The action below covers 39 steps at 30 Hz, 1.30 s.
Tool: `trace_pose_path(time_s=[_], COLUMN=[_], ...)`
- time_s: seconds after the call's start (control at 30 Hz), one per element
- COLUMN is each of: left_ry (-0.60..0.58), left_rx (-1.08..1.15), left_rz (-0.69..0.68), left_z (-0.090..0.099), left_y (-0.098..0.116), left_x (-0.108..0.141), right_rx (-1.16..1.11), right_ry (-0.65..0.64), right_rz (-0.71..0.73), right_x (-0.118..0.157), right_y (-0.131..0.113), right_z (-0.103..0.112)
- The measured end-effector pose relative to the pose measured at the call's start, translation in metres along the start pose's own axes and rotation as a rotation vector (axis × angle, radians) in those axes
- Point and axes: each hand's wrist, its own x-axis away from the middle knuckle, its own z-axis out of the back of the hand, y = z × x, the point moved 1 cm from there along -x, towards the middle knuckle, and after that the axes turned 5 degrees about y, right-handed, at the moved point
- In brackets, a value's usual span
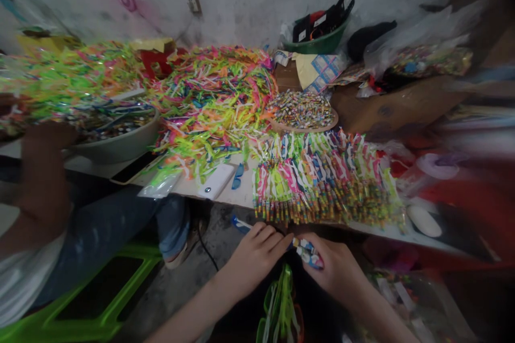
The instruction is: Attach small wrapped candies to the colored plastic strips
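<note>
My left hand (257, 252) and my right hand (336, 268) meet just below the table's front edge, both closed on a small bundle of colourful candy sticks (308, 252). A blue-and-white strip (240, 223) pokes out past my left fingers. Right in front of my hands, rows of packed candy stick bundles (325, 182) lie on the table (418, 237). Green and white strips (281, 305) hang in my lap below my hands.
A large heap of neon plastic strips (213, 102) covers the table's middle and left. A tray of loose candy sticks (302, 111) sits behind the rows. A metal basin (120, 142) stands at left, where another person (44, 193) sits on a green stool (100, 300). Two phones (217, 182) lie near the edge.
</note>
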Motion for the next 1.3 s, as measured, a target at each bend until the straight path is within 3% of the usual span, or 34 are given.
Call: trace_pose_path(time_s=[0.17,0.3,0.8,0.9,1.0,1.1,1.17,1.23,1.3], left_ry=[-0.028,0.019,-0.051,-0.061,0.016,0.160,0.268,0.393,0.370], left_rx=[0.062,0.132,0.139,0.138,0.150,0.209,0.256,0.277,0.349], left_rz=[-0.001,0.029,-0.005,-0.037,-0.029,0.147,0.425,0.792,1.010], left_z=[-0.006,-0.011,-0.008,-0.016,-0.026,-0.039,-0.054,-0.073,-0.091], left_y=[-0.001,-0.002,0.002,0.005,0.009,0.007,-0.001,-0.011,-0.018], left_x=[0.002,0.003,0.006,0.008,0.007,0.018,0.037,0.063,0.084], right_rx=[0.010,0.018,0.129,0.155,0.183,0.186,0.199,0.238,0.314], right_ry=[-0.032,-0.060,-0.180,-0.221,-0.248,-0.177,-0.021,0.211,0.418], right_rz=[-0.027,-0.047,0.181,0.145,0.056,-0.063,-0.172,-0.287,-0.424], right_x=[0.004,0.007,0.012,0.011,0.011,0.015,0.020,0.023,0.019], right_y=[0.001,0.002,-0.005,-0.009,-0.009,0.008,0.033,0.065,0.097], right_z=[-0.002,-0.003,-0.006,-0.008,-0.011,-0.004,0.009,0.028,0.049])
